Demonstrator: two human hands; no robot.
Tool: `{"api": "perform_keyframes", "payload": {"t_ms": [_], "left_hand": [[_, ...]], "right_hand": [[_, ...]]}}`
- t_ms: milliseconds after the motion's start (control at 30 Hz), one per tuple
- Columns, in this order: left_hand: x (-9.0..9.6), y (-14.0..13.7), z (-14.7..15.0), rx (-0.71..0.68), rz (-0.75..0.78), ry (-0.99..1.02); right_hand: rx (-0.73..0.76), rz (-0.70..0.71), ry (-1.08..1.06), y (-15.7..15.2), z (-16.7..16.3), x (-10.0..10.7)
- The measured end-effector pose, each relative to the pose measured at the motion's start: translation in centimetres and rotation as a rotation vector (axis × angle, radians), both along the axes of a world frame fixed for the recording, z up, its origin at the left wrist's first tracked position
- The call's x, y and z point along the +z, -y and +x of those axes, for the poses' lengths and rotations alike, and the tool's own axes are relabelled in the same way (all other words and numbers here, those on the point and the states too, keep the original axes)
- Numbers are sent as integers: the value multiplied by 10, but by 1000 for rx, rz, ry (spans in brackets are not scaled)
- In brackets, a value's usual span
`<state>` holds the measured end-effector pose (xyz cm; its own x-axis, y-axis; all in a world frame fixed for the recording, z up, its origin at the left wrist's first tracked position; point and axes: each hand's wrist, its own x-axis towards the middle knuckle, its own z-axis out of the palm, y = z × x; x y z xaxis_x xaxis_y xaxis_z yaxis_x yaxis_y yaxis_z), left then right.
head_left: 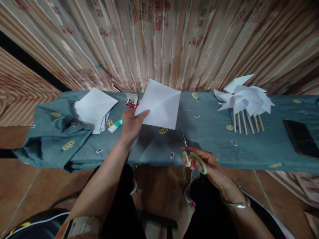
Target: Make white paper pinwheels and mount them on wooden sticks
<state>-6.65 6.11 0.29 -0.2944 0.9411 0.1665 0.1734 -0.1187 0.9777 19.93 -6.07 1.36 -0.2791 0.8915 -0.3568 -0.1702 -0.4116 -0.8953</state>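
My left hand [133,124] pinches one corner of a square white sheet of paper [161,106], thumb on top, and holds it over the cloth-covered table. A faint diagonal crease runs across the sheet. In my right hand [205,162] is a pair of scissors [187,155] with pale green handles, my fingers through the loops. Its blades are slightly apart, pointing up toward the sheet's lower right corner without touching it. Just beyond my left hand stands a small red box [132,100] of metal pins or clips. A green and white tube [115,125] lies beside my left wrist.
A stack of white paper squares [96,108] lies on the left of the green tablecloth [154,146]. Several paper pinwheels [245,99] on sticks lie to the right, with a black phone [301,137] at the far right. A striped curtain [161,43] hangs behind the table.
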Motion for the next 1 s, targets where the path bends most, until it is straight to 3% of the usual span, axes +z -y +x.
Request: {"api": "perform_keyframes", "payload": {"t_ms": [167,400,1000], "left_hand": [[9,9,12,-53,-24,11],[7,11,22,-97,-66,57],[2,11,21,-120,-54,30]], "right_hand": [[67,67,82,0,0,3],[70,104,112,-4,2,3],[72,85,116,-4,0,3]]}}
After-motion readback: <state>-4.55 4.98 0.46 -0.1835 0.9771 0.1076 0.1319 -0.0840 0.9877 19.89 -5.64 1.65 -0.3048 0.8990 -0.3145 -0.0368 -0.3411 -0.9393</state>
